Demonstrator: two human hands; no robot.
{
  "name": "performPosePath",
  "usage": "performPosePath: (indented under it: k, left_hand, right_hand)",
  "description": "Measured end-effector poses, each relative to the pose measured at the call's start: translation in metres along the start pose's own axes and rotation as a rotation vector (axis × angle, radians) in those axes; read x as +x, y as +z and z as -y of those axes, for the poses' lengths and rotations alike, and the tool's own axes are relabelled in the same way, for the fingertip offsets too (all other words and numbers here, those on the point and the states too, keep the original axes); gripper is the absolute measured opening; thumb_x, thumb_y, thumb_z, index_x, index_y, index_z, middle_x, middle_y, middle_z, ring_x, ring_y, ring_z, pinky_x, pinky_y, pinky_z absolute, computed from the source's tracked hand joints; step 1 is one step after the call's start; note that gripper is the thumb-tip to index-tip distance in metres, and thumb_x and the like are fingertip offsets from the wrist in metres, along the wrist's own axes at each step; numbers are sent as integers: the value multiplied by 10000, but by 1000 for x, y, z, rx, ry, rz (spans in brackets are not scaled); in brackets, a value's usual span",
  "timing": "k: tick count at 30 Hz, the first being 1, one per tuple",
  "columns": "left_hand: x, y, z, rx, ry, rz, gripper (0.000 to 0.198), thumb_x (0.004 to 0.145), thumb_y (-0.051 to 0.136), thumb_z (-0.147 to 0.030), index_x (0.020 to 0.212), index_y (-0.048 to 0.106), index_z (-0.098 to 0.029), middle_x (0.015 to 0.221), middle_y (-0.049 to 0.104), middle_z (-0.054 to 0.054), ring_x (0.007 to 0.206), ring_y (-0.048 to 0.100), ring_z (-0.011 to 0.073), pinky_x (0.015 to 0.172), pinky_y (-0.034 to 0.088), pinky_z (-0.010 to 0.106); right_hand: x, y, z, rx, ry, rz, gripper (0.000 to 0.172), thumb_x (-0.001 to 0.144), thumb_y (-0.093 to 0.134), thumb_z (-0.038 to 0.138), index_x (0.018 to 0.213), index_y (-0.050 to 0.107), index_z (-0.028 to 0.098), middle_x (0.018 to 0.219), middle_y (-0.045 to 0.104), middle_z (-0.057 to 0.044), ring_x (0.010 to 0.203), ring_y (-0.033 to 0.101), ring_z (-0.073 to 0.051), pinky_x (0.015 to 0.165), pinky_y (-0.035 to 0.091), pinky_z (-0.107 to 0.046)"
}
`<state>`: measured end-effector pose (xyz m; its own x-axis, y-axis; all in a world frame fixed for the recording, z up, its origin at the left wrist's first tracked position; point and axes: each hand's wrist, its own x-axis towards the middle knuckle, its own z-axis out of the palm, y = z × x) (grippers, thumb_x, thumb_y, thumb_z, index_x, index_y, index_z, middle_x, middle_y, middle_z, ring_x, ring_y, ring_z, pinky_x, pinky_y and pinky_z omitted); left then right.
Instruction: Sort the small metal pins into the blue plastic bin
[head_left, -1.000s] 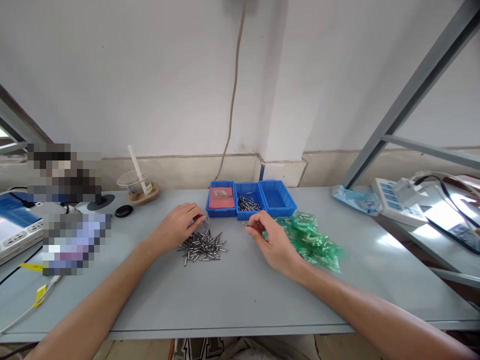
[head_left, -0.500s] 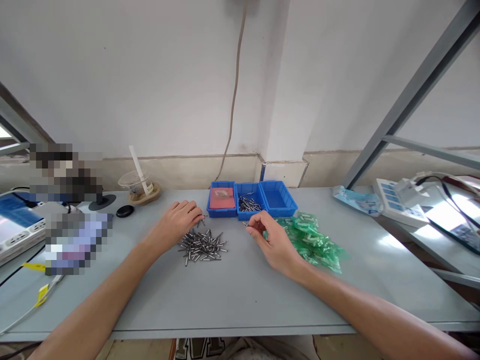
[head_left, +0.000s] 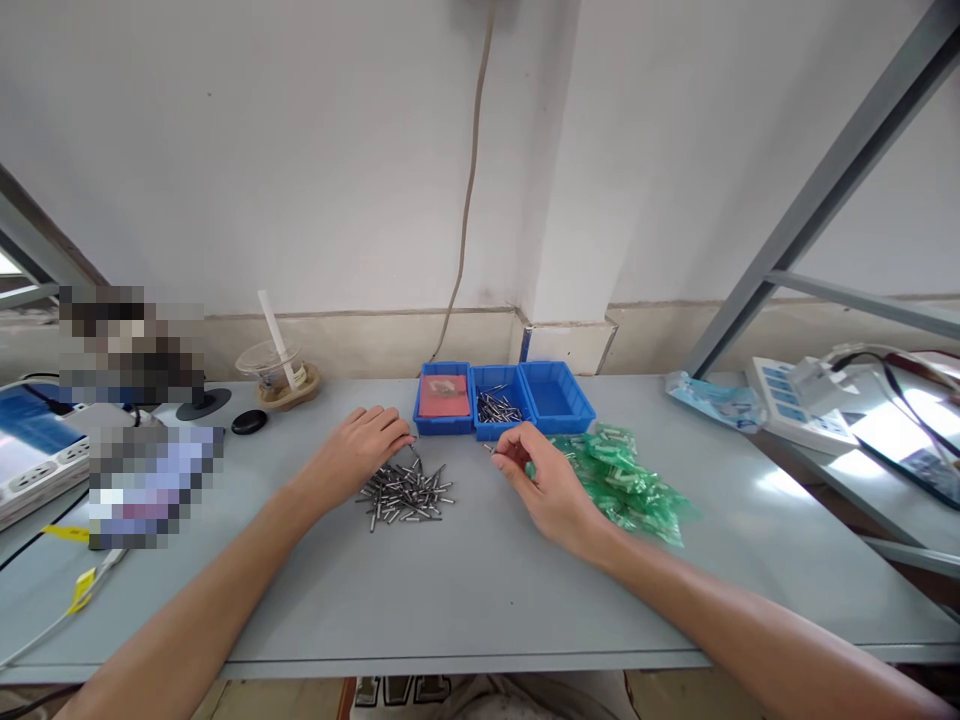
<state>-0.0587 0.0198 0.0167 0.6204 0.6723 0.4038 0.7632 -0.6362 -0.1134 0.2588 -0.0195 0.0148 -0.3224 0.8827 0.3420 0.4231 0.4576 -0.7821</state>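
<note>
A pile of small metal pins [head_left: 405, 493] lies on the grey table. My left hand [head_left: 367, 445] is over the pile's back left edge, fingers bent together, with a small metal piece at its fingertips. To the right of the pile, my right hand [head_left: 532, 475] pinches a small metal pin [head_left: 489, 449] whose end pokes out to the left. Green plastic bags [head_left: 630, 485] lie beside and behind my right hand. Behind the hands stand three blue bins: one with a red packet [head_left: 444, 396], a middle one with metal pins [head_left: 498, 408], and a right one [head_left: 556, 396] with nothing visible inside.
At the left are a black round lid [head_left: 249, 422], a cup with a white straw [head_left: 281, 365], a power strip [head_left: 45, 480] and cables. On the right lie a light blue packet [head_left: 716, 402] and another power strip [head_left: 799, 405] near a metal frame.
My left hand has shifted slightly right, and the metal piece at its fingertips has moved with it. My right hand has barely moved.
</note>
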Motion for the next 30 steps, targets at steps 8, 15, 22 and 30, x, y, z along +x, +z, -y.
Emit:
performPosePath:
  k: [8,15,22,30]
  left_hand:
    - [1,3,-6,-1,36,0,287,1149,412,-303,995,626,-190,922,640,49,821,574,214,789,406,354]
    - [1,5,-9,-79,40,-10,266,1146,428,-312,995,611,-192,911,643,41,824,578,204,779,416,340]
    - [3,-1,-19,-278,-9,-254,193,1129,485,-266,1004,612,-191,828,615,17,748,509,173,767,413,325]
    - [4,0,-48,-367,60,-239,161,1111,525,-233,976,603,-192,829,617,9,753,506,162,771,415,315]
  right_hand:
    - [0,1,-1,0,8,5,77,1068,528,316,1037,561,254,927,614,-6,825,554,-191,741,439,-320]
    - [0,0,0,-1,17,13,71,1065,529,313,1044,565,257,937,622,-7,834,559,-194,737,437,-319]
    - [2,0,-4,-3,38,-13,135,1073,511,354,1024,591,257,905,626,-1,808,546,-191,731,433,-319]
    - [1,2,-2,291,181,90,241,1103,472,485,1028,524,262,968,763,-17,795,693,-184,784,530,-364]
